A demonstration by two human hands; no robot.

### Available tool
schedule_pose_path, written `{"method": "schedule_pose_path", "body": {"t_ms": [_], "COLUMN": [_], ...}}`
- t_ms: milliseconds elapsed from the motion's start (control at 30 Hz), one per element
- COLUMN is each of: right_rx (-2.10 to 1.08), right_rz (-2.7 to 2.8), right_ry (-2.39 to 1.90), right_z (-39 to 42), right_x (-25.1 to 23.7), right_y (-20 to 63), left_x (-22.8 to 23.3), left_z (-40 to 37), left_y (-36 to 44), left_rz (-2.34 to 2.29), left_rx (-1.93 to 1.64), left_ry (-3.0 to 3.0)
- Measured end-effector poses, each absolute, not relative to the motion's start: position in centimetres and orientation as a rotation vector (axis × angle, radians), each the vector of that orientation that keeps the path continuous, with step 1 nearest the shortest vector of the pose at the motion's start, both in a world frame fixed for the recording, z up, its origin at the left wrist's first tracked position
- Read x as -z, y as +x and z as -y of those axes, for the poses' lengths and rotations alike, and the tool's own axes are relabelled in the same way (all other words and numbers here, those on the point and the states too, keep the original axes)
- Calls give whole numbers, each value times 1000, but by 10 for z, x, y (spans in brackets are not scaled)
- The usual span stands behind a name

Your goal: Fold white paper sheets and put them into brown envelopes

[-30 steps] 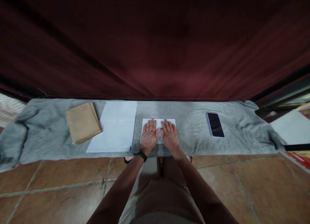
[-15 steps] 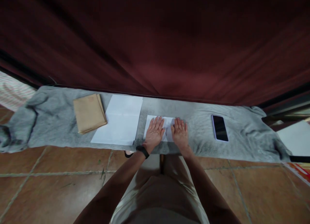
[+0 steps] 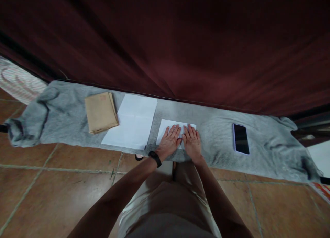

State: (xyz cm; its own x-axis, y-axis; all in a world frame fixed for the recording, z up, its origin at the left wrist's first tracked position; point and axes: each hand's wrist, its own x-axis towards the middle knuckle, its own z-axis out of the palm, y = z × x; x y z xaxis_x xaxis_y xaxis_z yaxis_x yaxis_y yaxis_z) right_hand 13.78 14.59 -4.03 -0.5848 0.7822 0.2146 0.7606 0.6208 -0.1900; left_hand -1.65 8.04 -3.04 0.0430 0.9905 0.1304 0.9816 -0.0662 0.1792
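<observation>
A small folded white paper lies on the grey cloth in front of me. My left hand, with a black band at the wrist, lies flat on its left part, fingers spread. Beside it my right hand presses flat on the right part, and the two hands touch at the thumbs. Most of the paper is hidden under my palms.
A larger white sheet lies left of the hands, and a stack of brown envelopes further left. A dark phone rests on the cloth to the right. A dark red curtain hangs behind; tiled floor lies below.
My hands, apart half a second ago, have come back together on the folded paper. The view has tilted, so everything sits more slanted in the frame.
</observation>
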Motion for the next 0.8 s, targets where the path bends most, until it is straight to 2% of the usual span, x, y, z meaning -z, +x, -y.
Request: {"method": "schedule_pose_path", "body": {"t_ms": [500, 700, 800], "right_rx": [-198, -525, -532], "right_rz": [2443, 2639, 2750], "right_ry": [-1249, -745, -652], "right_z": [-156, -149, -148], "right_x": [40, 26, 23], "right_y": [166, 154, 147], "left_x": [23, 21, 24], "left_z": [-53, -33, -21], "left_y": [-23, -24, -23], "left_rz": [-2048, -1915, -1866], "left_rx": [-329, -342, -337], "left_ry": [2278, 2404, 2459]}}
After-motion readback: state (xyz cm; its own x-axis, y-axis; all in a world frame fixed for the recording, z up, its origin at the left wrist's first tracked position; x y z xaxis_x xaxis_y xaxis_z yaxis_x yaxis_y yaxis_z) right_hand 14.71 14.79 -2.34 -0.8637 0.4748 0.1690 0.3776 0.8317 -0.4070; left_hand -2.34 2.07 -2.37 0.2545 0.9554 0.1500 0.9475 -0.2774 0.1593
